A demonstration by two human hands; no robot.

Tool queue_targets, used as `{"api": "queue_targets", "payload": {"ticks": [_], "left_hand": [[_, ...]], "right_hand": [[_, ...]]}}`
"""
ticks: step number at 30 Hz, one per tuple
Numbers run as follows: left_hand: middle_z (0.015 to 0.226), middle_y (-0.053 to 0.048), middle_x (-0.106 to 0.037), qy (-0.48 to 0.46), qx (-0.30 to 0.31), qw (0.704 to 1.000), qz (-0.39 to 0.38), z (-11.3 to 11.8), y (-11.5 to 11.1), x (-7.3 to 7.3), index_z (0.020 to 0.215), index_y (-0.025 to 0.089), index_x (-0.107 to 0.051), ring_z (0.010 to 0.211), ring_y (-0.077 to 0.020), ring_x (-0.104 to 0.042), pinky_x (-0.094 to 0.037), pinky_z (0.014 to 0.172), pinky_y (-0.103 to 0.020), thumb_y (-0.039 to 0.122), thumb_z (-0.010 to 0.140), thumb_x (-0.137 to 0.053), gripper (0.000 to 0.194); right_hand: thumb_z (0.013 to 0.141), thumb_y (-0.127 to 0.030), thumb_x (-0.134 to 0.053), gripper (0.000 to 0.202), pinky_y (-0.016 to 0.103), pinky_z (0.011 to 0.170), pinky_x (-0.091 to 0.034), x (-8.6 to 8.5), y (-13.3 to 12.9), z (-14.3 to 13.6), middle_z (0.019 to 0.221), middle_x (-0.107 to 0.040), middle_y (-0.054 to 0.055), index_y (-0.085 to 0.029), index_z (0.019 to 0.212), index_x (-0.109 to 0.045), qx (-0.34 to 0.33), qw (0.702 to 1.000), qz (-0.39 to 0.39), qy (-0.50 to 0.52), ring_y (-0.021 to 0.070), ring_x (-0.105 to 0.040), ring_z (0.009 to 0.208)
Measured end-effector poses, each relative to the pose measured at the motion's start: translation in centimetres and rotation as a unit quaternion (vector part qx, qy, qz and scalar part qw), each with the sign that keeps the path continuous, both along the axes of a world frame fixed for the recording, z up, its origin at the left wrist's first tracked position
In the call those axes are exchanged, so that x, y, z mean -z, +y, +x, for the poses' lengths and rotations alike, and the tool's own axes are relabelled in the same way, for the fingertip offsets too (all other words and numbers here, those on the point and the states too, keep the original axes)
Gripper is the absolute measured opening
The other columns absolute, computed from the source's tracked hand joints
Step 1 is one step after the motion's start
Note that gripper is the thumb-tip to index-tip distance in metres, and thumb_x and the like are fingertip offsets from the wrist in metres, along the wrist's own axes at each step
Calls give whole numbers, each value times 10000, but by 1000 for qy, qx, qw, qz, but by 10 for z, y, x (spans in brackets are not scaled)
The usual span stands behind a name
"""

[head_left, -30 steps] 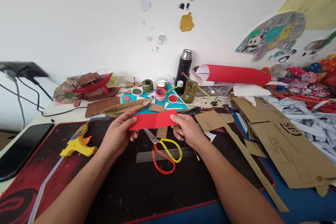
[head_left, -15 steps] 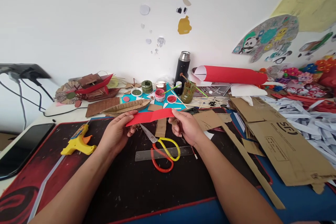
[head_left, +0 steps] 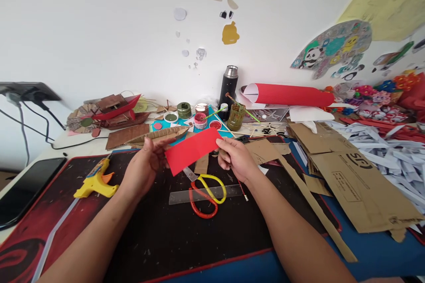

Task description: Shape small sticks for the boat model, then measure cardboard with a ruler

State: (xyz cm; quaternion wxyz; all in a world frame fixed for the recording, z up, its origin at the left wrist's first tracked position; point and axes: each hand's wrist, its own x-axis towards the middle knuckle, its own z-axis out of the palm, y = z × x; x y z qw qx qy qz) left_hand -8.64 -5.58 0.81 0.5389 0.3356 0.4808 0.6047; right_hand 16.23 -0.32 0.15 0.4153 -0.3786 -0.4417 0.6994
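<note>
The red paper has tipped, showing more face.

A yellow glue gun lies on the left part of the dark mat; a translucent strip extends from its rear end. A black smartphone lies flat just beside the mat's left edge. A black vacuum flask stands upright near the wall, left of a red corrugated roll (the roll rests on its side). At the right, flattened cardboard lies beside piled white paper strips. A panda-decorated cutout is mounted on the wall.
</note>
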Motion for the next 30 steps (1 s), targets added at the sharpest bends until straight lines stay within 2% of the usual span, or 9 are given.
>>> {"api": "queue_targets", "payload": {"ticks": [3,7,11,15,22,26,30], "left_hand": [[963,-139,-807,-15,10,999,-28,-6,2,-1,1146,136,-809,801,-250,-732,-602,673,-325,792,819,-743,736],[929,-142,-817,14,82,993,-80,-4,-3,-1,1078,139,-829,755,-246,-736,-586,668,-316,653,720,-912,631],[821,-98,-806,62,123,983,-119,3,-10,0,938,165,-821,654,-217,-710,-532,585,-272,526,655,-989,489],[766,-55,-781,83,158,975,-129,6,-11,-1,855,175,-778,580,-168,-666,-497,534,-229,459,655,-998,412],[766,-95,-798,-30,112,974,-193,10,-9,-6,876,153,-783,602,-197,-727,-555,528,-239,315,679,-967,315],[831,-133,-818,-58,129,968,-205,15,-10,-7,903,129,-794,660,-215,-761,-601,578,-251,291,726,-934,279],[754,-91,-791,-77,134,963,-221,13,-10,-2,891,134,-787,606,-188,-739,-581,530,-222,269,714,-948,275]], "right_hand": [[804,-610,-849,470,214,391,-271,0,-3,1,444,-379,-127,-219,769,-592,-74,997,3,-3,97,-463,371],[837,-615,-826,447,211,407,-315,4,-8,-2,459,-404,-125,-206,832,-646,-141,989,1,-33,103,-499,388],[842,-624,-818,447,209,407,-320,6,-9,-4,467,-418,-120,-204,853,-664,-133,989,11,-60,109,-521,403],[860,-627,-793,445,207,400,-311,6,-9,-5,495,-521,-88,-207,844,-651,-127,989,17,-71,103,-525,408],[855,-629,-797,448,194,398,-322,2,-10,-7,578,-632,-59,-209,890,-645,-125,990,35,-61,94,-557,421],[850,-614,-805,443,193,389,-328,1,-11,-10,585,-645,-54,-198,929,-674,-128,988,52,-64,98,-566,420],[862,-605,-800,440,197,394,-343,0,-12,-11,584,-640,-54,-186,952,-700,-133,987,67,-68,95,-560,423]]}}
